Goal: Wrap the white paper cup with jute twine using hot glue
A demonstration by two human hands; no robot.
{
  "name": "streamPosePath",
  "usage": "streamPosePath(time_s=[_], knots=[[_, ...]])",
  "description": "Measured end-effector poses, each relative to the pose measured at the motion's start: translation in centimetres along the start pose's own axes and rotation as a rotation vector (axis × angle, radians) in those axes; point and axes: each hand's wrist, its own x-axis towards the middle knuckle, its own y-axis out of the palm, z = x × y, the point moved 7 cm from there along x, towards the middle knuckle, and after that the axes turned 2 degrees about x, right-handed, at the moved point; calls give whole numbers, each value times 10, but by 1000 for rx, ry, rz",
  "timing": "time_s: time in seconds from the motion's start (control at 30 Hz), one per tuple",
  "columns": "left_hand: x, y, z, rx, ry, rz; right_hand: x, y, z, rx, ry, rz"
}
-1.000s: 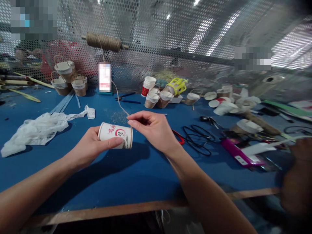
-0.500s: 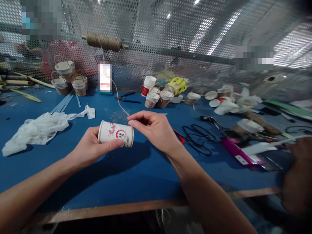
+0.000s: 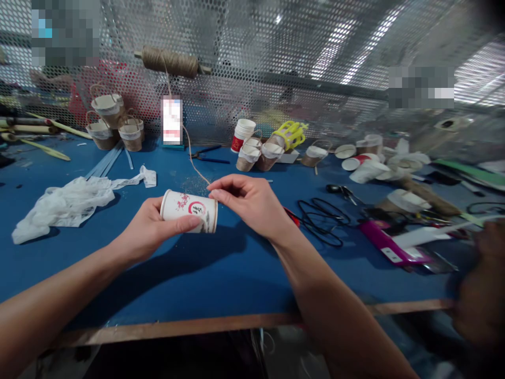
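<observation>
A white paper cup point(image 3: 183, 209) with a red ring print and pink blossoms lies on its side in my left hand point(image 3: 152, 229), whose thumb presses along the cup wall. Twine point(image 3: 190, 150) runs down from a spool point(image 3: 169, 62) on the mesh behind the table. My right hand point(image 3: 246, 200) pinches that twine between thumb and fingertips, close by the cup's base. A brownish line shows around the base edge; whether it is twine I cannot tell for certain.
White lace point(image 3: 67, 202) lies at left. Twine-covered cups point(image 3: 132, 134) stand behind it, more point(image 3: 249, 155) at the back middle beside pliers point(image 3: 211, 158). A black cable point(image 3: 323, 223) and a purple packet point(image 3: 381, 242) lie right. A blurred arm point(image 3: 479, 284) reaches in at the right edge.
The view has shifted slightly. Both hands keep nearly the same hold, with the cup and twine almost in place.
</observation>
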Motion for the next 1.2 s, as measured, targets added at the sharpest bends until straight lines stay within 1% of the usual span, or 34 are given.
streamPosePath(time_s=[0.13, 0.23, 0.3, 0.37, 0.43, 0.53, 0.63, 0.77, 0.83, 0.93, 1.03, 1.1, 1.2], knots=[[2, 2, -1, -108, -45, -20, 3, 4, -14, -35, 61, 38], [6, 3, -2, -205, -113, -19, 5, 8, -32, -180, 159, 82], [9, 2, -1, -258, -172, -37, 6, 5, -38, -280, 189, 54], [10, -2, 3, -296, -244, -83, 7, 1, -33, -322, 140, -2], [10, -4, 7, -319, -307, -128, 5, 0, -20, -290, 55, -24], [9, -7, 10, -327, -352, -171, 0, 8, -4, -221, -33, 58], [10, -9, 11, -322, -357, -194, -6, 17, 5, -221, -82, 156], [10, -10, 12, -327, -361, -209, -9, 22, 8, -273, -147, 163], [10, -11, 13, -320, -368, -215, -9, 22, 9, -282, -156, 163], [12, -10, 12, -299, -316, -177, -7, 21, 7, -244, -118, 164], [14, -7, 6, -257, -166, -120, -5, 19, -1, -118, -10, 177], [13, -8, 2, -220, -62, -122, -3, 17, -7, -18, 60, 173], [11, -10, -3, -124, 61, -136, -2, 15, -14, 102, 132, 158]])
